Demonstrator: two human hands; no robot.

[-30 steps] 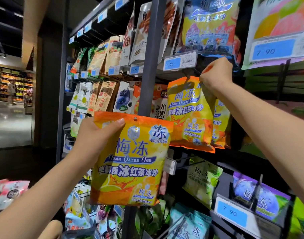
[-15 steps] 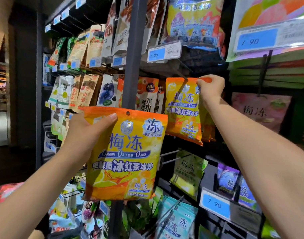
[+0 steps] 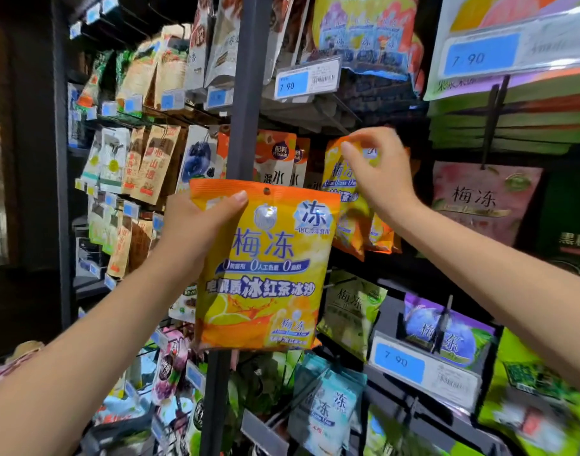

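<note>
My left hand (image 3: pixel 196 225) grips an orange and yellow snack bag (image 3: pixel 262 268) by its upper left corner, thumb across the front, and holds it upright before the shelf post. My right hand (image 3: pixel 380 172) reaches to a row of the same orange bags hanging on a peg (image 3: pixel 351 222). Its thumb and forefinger pinch the orange top edge of the front hanging bag, and the hand hides most of that bag's upper half.
A dark upright post (image 3: pixel 245 93) divides the rack. Pegs carry many hanging snack bags: a pink bag (image 3: pixel 479 199), a green one (image 3: pixel 351 311), a purple one (image 3: pixel 446 334). Blue 7.90 price tags (image 3: pixel 306 79) stick out from the pegs. A store aisle opens at far left.
My right hand has come lower and leftward along the top of the hanging orange bags, which now hang straighter. The view has swung, and the bag in my left hand sits nearer the hanging row.
</note>
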